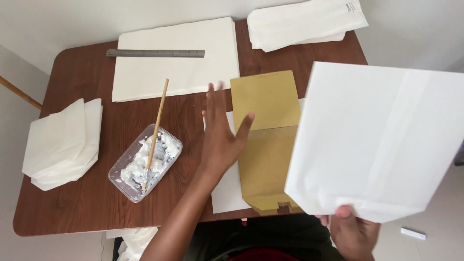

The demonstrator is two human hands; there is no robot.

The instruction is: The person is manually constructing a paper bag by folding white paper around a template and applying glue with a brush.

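Note:
My right hand [352, 232] grips the bottom edge of a large white paper bag [382, 140] and holds it up at the right, above the table edge. My left hand [222, 130] hovers open, fingers spread, over the table's middle, next to a brown paper template [268, 140] that lies on a white sheet [227, 188]. The raised bag hides the brown template's right side.
A clear plastic tub of white paste [145, 162] with a wooden stick [157, 123] in it stands left of my left hand. A metal ruler [154, 53] lies on a stack of white sheets [179, 63]. Folded white bags are piled at the left [63, 142] and far right [304, 24].

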